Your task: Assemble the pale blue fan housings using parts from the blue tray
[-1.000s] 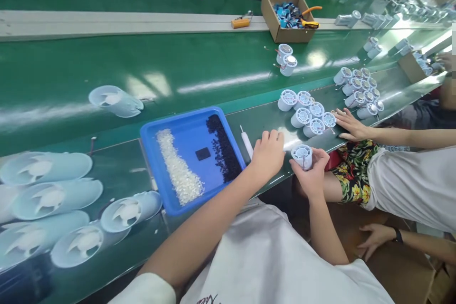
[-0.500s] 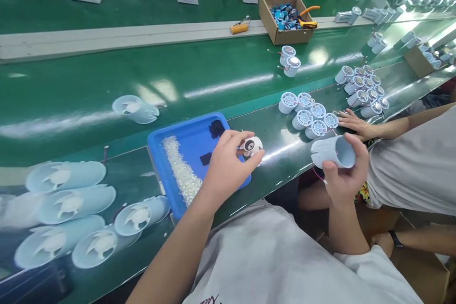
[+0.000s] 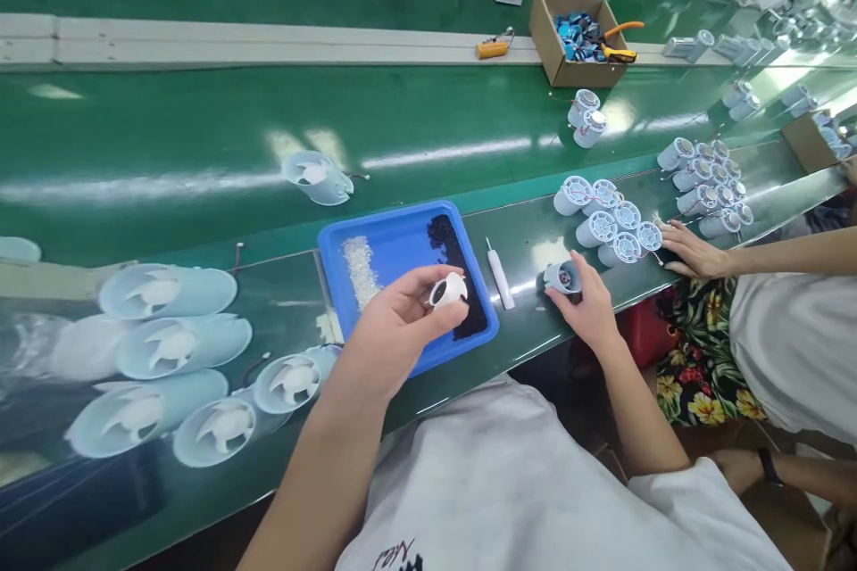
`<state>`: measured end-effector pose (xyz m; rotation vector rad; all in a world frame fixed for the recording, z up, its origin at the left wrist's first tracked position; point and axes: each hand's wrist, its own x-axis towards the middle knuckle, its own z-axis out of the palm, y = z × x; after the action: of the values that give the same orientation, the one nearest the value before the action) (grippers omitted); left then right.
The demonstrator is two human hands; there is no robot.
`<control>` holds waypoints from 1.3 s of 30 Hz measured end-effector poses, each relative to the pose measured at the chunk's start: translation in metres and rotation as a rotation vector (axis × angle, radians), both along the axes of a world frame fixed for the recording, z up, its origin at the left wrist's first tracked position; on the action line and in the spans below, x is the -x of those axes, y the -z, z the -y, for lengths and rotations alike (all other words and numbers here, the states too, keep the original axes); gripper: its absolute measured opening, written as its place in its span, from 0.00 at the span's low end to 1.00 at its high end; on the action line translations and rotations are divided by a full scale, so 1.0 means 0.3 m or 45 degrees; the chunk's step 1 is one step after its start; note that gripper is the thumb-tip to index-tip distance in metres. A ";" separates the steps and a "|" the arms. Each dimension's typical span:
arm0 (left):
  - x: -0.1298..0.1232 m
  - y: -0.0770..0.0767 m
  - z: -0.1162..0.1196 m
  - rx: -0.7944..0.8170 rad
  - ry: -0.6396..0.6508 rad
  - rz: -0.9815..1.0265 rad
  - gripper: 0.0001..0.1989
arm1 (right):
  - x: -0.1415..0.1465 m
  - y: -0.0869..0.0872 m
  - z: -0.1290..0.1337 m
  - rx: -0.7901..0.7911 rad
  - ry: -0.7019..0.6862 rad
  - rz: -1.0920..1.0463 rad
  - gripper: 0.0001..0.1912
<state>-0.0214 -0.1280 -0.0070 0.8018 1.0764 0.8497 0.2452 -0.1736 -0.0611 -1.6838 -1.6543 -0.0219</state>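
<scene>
While left hand [image 3: 395,326] fingers still pinch white cap [image 3: 447,291] | right hand [image 3: 586,303] lowered, gripping housing [image 3: 561,277] on belt [image 3: 201,134]

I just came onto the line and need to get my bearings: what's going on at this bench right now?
A person at a green bench holds a small white part in the left hand, over a blue tray of white and black bits. The right hand rests on a pale blue fan housing lying on the bench. A white pen-like tool lies between them. To the right, a co-worker's hand touches a cluster of housings.
</scene>
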 end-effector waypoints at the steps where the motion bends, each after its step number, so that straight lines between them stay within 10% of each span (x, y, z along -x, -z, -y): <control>1: -0.001 0.002 0.003 0.010 -0.003 -0.014 0.21 | 0.001 -0.006 0.007 0.011 0.016 0.007 0.29; 5: -0.005 -0.004 0.018 -0.004 -0.016 -0.082 0.24 | -0.004 -0.028 0.026 -0.402 0.263 -0.123 0.41; 10: -0.026 -0.048 0.047 0.091 -0.114 -0.138 0.25 | -0.007 0.037 0.002 0.063 0.104 -0.156 0.35; 15: -0.027 -0.057 0.068 0.047 -0.081 -0.235 0.20 | -0.007 -0.003 0.017 -0.310 0.249 -0.331 0.35; 28: -0.036 -0.004 0.099 0.016 -0.051 -0.222 0.20 | 0.043 0.055 -0.043 0.231 0.250 -0.835 0.27; 39: -0.006 0.016 0.106 0.084 -0.004 -0.221 0.21 | 0.019 0.092 -0.056 0.124 0.217 -0.923 0.28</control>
<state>-0.0195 -0.1598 -0.0117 0.8299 1.2529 0.7535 0.2396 -0.1568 -0.0887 -1.6290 -0.9781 0.5312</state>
